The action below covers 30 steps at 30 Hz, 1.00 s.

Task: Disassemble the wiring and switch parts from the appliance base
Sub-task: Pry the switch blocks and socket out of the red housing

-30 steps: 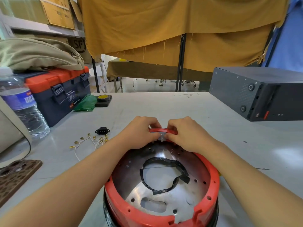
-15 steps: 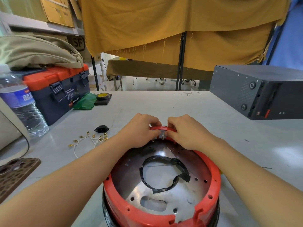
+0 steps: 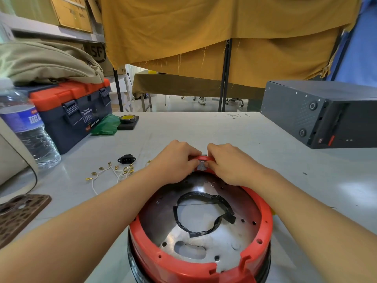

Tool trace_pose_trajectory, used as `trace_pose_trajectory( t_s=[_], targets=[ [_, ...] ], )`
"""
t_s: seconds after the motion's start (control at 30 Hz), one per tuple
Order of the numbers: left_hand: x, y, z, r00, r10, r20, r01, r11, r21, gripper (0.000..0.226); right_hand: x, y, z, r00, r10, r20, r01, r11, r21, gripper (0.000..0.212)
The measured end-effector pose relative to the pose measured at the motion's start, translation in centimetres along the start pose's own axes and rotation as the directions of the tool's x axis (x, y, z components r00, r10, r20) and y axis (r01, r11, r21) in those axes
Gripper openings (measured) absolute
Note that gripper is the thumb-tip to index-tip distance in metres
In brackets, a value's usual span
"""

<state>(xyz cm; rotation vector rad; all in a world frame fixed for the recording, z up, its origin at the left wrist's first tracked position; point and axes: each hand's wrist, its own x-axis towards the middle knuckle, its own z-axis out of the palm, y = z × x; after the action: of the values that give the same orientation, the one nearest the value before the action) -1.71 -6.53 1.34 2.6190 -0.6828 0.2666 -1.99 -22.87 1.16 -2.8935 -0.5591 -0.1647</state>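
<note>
The appliance base (image 3: 201,260), a round red plastic ring around a shiny metal plate, sits on the grey desk (image 3: 265,160) right in front of me, its open side facing up. A ragged loop of black tape (image 3: 204,213) edges the large hole in the middle of the plate. At the far rim of the base, a small grey switch part (image 3: 202,166) with metal tabs is set into the red ring. Both my hands meet there. My left hand (image 3: 175,162) curls over the rim, thumb and fingertips pinching the switch part from the left. My right hand (image 3: 229,163) mirrors it, fingers curled and pinching the same part from the right. The two hands nearly touch each other over it.

To the left of the base, loose white wires (image 3: 114,173) with brass crimp terminals lie spread on the desk, and just beyond them sits a black power socket (image 3: 126,159). Farther left stands a clear water bottle (image 3: 26,127) with a blue label, beside a dark blue toolbox (image 3: 75,111) with an orange lid. A tan cloth bag (image 3: 44,62) is heaped on the toolbox. Next to the toolbox are a crumpled green bag (image 3: 106,124) and a roll of yellow tape (image 3: 128,119) on a black pad. At far right rests a dark grey computer case (image 3: 322,111). Mustard curtains (image 3: 204,33) hang behind.
</note>
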Motion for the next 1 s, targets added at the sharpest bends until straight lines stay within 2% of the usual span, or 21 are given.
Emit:
trace_pose_trajectory(
  t_s=[0.3, 0.47, 1.0],
  targets=[
    [0.06, 0.11, 0.23, 0.999, -0.03, -0.028, 0.03, 1.0, -0.011, 0.026, -0.29, -0.2, -0.1, 1.0, 0.002, -0.018, -0.002, 1.0, 0.024, 0.016],
    [0.05, -0.31, 0.33, 0.992, -0.095, -0.083, 0.088, 0.993, -0.08, 0.014, -0.53, -0.19, -0.16, 0.998, 0.024, -0.052, -0.023, 1.0, 0.005, 0.016],
    [0.18, -0.17, 0.54, 0.998, -0.002, -0.071, 0.003, 1.0, 0.018, 0.01, -0.6, -0.39, -0.52, 0.997, 0.025, -0.073, -0.021, 0.998, 0.058, 0.02]
  ],
)
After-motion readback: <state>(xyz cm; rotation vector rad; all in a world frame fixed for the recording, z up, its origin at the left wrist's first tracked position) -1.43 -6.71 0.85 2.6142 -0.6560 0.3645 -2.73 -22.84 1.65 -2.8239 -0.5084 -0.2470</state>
